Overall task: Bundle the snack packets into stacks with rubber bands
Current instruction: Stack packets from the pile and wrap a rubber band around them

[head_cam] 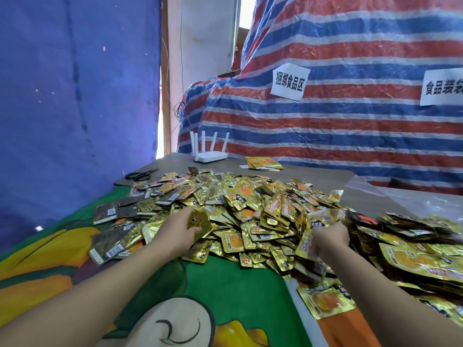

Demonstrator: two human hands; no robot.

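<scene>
Head view. Packets (250, 209): loose gold heap on tabletop (325, 176), directly ahead of both hands, spreading right. Left hand (184, 227): fingers curled round one packet at heap's near-left edge. Right hand (328, 237): buried in heap, gripping several packets; fingertips hidden. Right hand sits deeper in. Rubber bands: none discernible. Scissors (140, 174): far beyond left hand. Heap's right edge cut off.

Bright daylight from rear gap; foil glare; wide-angle edge warping.
</scene>
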